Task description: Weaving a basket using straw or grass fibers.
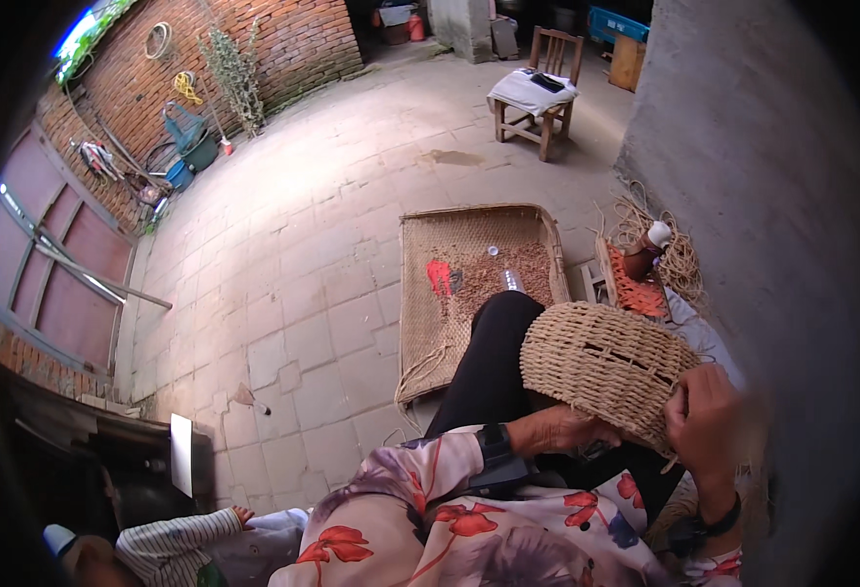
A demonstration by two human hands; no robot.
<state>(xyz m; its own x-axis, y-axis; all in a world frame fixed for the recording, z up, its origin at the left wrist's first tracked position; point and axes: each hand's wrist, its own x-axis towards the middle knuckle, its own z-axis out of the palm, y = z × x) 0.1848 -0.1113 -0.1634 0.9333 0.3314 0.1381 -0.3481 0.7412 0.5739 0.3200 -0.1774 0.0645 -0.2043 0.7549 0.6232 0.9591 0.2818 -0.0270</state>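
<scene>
A tan basket (587, 357) of woven straw cord rests on its side over my lap, with a dark gap running between some of its rows. My left hand (579, 430) grips the basket's near lower edge; its fingertips are partly hidden underneath. Against the right edge of the basket, my right hand (704, 411) is closed, fingers curled and pressed together. Whatever lies in that pinch is too small to make out. A short cord end hangs below the basket near the right hand.
Before my knees lies a shallow woven tray (425, 230) holding small brown pieces, a red item and a clear bottle. Loose straw cord (679, 249) piles by the grey wall at right. A chair (547, 93) stands beyond. At lower left is another person's striped sleeve (181, 533).
</scene>
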